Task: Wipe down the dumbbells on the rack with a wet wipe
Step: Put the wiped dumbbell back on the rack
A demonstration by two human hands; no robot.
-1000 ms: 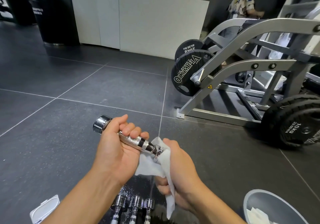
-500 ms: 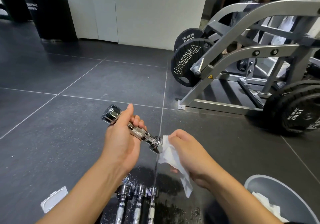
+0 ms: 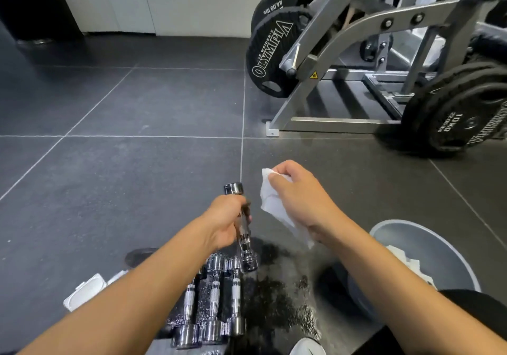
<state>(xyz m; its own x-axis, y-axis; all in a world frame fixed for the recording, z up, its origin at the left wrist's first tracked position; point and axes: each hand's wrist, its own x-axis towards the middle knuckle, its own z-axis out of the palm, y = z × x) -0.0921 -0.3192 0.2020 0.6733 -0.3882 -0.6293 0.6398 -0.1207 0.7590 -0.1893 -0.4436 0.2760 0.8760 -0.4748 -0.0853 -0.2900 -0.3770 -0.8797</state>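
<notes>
Now we hold a small chrome dumbbell with a knurled grip (image 3: 241,225) in our left hand (image 3: 226,223), fingers clenched around its handle, the bar standing nearly upright with one shiny head at twelve o'clock and the other pointing down toward the three chrome dumbbells lying side by side (image 3: 212,302) on a dark speckled rack surface (image 3: 274,310) at six o'clock. Our right hand (image 3: 299,195) sits just beside it at three o'clock, apart from the bar, pinching a crumpled white wet wipe (image 3: 271,201) whose loose end hangs below the palm. At four o'clock from the hands stands a round grey bin (image 3: 428,247) with white used wipes (image 3: 406,261) inside. At eight o'clock, partly hidden by our left forearm, lies a white plastic wipe pack (image 3: 85,291). Across the dark grey tiled floor (image 3: 137,162), at one to two o'clock, a silver steel machine frame (image 3: 329,52) carries black weight plates marked OLYMPIA (image 3: 271,52).
</notes>
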